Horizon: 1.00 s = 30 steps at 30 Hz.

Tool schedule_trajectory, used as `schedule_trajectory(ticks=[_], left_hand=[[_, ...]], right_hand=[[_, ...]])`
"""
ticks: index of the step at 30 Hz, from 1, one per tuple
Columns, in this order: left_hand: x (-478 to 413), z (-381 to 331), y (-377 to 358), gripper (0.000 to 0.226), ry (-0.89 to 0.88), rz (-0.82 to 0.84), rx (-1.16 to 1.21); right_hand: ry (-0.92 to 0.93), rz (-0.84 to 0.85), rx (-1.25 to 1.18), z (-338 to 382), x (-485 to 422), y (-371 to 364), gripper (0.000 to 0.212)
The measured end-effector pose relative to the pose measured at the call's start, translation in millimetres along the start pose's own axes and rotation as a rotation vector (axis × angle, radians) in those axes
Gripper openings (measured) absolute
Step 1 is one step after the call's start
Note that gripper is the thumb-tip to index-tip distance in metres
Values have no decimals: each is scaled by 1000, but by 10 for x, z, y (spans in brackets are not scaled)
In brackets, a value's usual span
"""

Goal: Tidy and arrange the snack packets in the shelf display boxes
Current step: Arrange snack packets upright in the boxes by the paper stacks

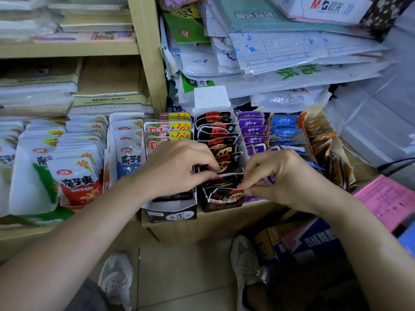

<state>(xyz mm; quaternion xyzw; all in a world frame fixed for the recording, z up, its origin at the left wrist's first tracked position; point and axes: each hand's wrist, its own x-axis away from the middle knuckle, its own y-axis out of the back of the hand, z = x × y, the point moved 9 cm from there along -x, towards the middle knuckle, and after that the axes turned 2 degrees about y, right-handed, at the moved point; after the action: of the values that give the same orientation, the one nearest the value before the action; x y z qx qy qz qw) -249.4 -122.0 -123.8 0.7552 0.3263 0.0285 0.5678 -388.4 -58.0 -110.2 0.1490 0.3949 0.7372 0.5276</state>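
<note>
Black snack packets [221, 140], left hand [177, 167], right hand [278, 173] pinching them

Your left hand [177, 169] covers the near half of the box of red-and-yellow packets [167, 131], so you can't see what's under it. Fingertips of your right hand [280, 176] sit among the black packets [219, 129]; grip unclear. It also hides the near purple packets [252, 129]. White packets [6, 158] at far left are cut off by the edge. Papers [292, 48] at far right are too blurred to read. Both forearms run out of frame.
</note>
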Motion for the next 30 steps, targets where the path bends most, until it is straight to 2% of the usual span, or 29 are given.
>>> schedule_trajectory(ticks=[4,7,11,17,26,30], left_hand=[[-76,4,18,10,-1,-48,-52],[-106,82,24,3,47,25,84],[-40,125,-57,27,28,183,93],[-46,129,19,19,15,12,102],[-56,129,-6,9,29,-28,171],[-7,203,-27,30,75,68,216]], right_hand=[[-19,63,63,-17,15,-45,19],[-19,19,103,-55,-5,-54,17],[-49,-71,106,-105,-15,-28,15],[-88,-249,114,-119,-6,106,9],[-22,-107,237,-136,-73,-47,11],[7,-152,214,-89,-11,-39,19]])
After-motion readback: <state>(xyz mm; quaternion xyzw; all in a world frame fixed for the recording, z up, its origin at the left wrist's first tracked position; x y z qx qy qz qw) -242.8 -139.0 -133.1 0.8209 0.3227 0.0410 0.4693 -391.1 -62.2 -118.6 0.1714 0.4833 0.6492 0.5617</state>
